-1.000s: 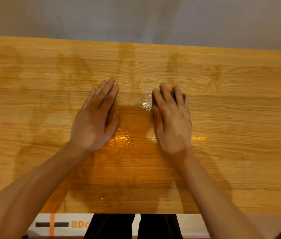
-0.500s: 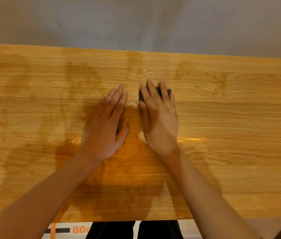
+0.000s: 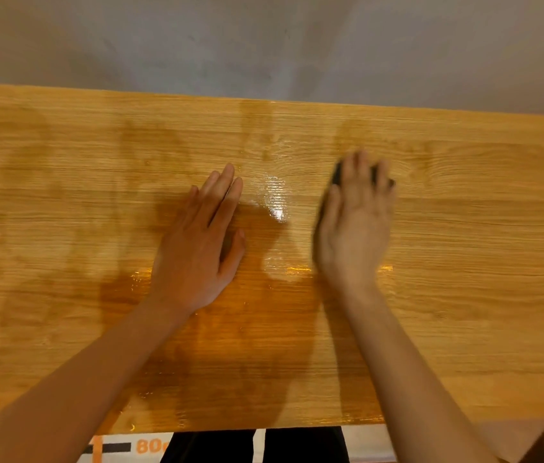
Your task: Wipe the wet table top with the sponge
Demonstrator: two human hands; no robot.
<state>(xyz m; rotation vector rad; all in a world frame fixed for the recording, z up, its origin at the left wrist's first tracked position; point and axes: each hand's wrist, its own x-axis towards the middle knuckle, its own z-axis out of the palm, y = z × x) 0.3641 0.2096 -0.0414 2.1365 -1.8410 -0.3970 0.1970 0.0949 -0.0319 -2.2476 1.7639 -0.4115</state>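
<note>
Two bare hands, one sponge, one table. The left hand (image 3: 199, 243) lies flat, palm down on the wooden table top (image 3: 464, 262), fingers straight and close together with the thumb a little apart, holding nothing. The right hand (image 3: 354, 225) is also palm down, pressed over the sponge (image 3: 337, 173), its fingers draped across it; the hand is smeared with motion blur, so the fingertips are hard to separate.

Of the sponge only a dark sliver shows, at the hand's far left edge and again between the fingers on the right (its full shape and real colour cannot be made out under the palm). It sits toward the far half of the table, right of centre, well apart from the left hand.

Between the hands lies a shiny wet patch (image 3: 274, 198), ridged and bright with reflected light, and a second glistening streak (image 3: 284, 270) near the right wrist. The table top is orange-brown with long horizontal grain, blotched with darker damp stains toward the left. Both forearms are cut off at the bottom edge. Below the near table edge show two dark trouser legs (image 3: 254, 446) and a strip of floor mat (image 3: 123, 447) with orange print, partly cropped.
</note>
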